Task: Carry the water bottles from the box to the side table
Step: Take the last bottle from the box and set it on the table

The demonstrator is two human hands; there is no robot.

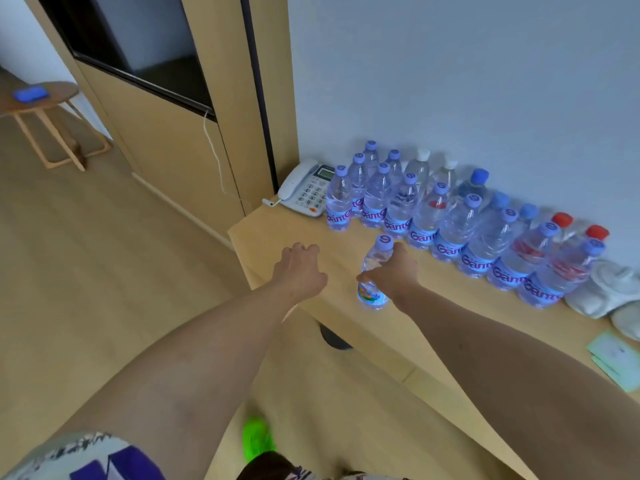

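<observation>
A: Right hand (pixel 394 275) state?
B: Wrapped round a small clear plastic water bottle with a lilac cap (pixel 375 271), thumb across its front. Bottle stood upright on the light wooden side table (pixel 277 237), base touching the top.
A: Left hand (pixel 299 268)?
B: Held nothing. Fingers loosely curled, hovering over the table at 9 o'clock of the bottle, just beside it.
A: Other bottles?
B: A crowd of clear lilac-capped water bottles (pixel 433 216) stood at 1 o'clock of the held one, along the pale wall (pixel 450 81). A few white, blue and red caps behind them.
A: Else?
B: White desk telephone (pixel 304 188) at 11 o'clock, touching the crowd's left end. White folded cloth (pixel 609 292) at 3 o'clock.
</observation>
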